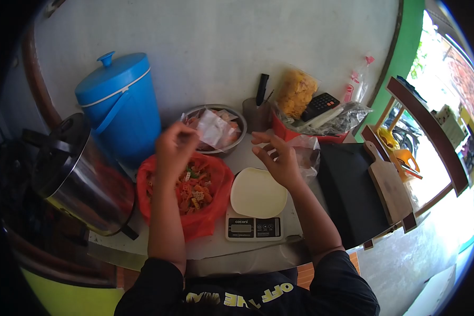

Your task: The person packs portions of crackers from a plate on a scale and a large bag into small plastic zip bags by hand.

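Note:
My left hand (pixel 175 149) is raised over the back of a red plastic bag (pixel 224 187), in front of a metal bowl (pixel 242 124). Its fingers are bent, with a gap at the thumb and nothing visible between them. Colourful dry snack pieces (pixel 195 189) fill the bag. Inside the bowl lie small clear packets, a whitish packet (pixel 214 129) on top. My right hand (pixel 277 158) hovers above the back right of a kitchen scale (pixel 259 194), fingers curved and apart, holding nothing I can see. The scale's display (pixel 241 228) is unreadable.
A blue lidded container (pixel 121 110) and a steel pot (pixel 89 184) stand left. Behind my right hand, a red basket (pixel 282 129) holds a bag of yellow chips (pixel 297 92) and a calculator (pixel 320 106). A black box (pixel 347 184) and wooden board (pixel 392 184) are right.

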The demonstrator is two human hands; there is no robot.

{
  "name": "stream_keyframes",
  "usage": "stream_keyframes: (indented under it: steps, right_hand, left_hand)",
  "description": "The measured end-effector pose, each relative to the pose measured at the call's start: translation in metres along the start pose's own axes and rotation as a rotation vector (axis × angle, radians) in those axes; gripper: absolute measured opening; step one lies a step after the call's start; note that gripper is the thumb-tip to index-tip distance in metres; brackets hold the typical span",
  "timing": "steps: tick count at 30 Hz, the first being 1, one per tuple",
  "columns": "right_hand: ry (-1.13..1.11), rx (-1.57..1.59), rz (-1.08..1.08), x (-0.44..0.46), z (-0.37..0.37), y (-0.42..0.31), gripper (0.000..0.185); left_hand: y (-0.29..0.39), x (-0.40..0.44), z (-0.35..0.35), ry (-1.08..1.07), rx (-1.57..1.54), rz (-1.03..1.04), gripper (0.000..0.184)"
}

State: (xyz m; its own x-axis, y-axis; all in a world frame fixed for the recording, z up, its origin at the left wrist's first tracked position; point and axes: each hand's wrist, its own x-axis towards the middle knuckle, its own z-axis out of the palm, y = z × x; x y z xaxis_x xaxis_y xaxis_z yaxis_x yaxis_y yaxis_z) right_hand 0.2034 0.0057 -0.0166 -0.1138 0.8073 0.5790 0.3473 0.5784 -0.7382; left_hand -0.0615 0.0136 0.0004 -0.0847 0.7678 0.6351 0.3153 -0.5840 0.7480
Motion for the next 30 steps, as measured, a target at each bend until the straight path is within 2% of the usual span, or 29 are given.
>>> stream_keyframes:
  steps: [3,6,9,12,15,21,24,27,30]
  right_hand:
    - [-0.232,-0.055,-0.11,-0.005,0.017,0.016,0.018]
    - [-0.451,-0.052,-0.065,-0.012,0.045,0.008,0.018]
    - [-0.588,-0.235,-0.314,-0.013,0.076,0.018,0.023]
    - [-0.654,-0.424,-0.318,-0.016,0.1,0.019,0.021]
    - [-0.62,-0.581,-0.447,-0.02,0.117,0.03,0.023]
    - [-0.601,-0.421,-0.256,-0.018,0.127,0.045,0.02]
    - [-0.556,-0.164,-0.091,-0.009,0.112,0.032,0.025]
    - [-0.653,0.087,0.1,0.009,0.082,0.013,0.023]
    - [-0.698,0.105,0.277,0.019,0.06,0.004,0.025]
  left_hand:
    - [-0.017,0.007,-0.063,0.175,0.112,-0.023,0.016]
    - [-0.001,0.004,-0.098,0.273,-0.011,-0.117,0.013]
    - [-0.015,-0.001,-0.123,0.191,0.087,-0.028,0.012]
    - [-0.018,0.0,-0.118,0.144,0.049,-0.083,0.019]
    - [-0.011,0.001,-0.11,0.085,-0.02,-0.067,0.02]
    - [-0.003,0.002,-0.105,0.052,0.089,-0.095,0.017]
    - [-0.007,0.003,-0.105,0.044,0.105,-0.066,0.016]
    - [-0.013,0.004,-0.106,0.078,0.039,-0.035,0.017]
    - [-0.007,0.004,-0.107,0.105,0.064,-0.042,0.02]
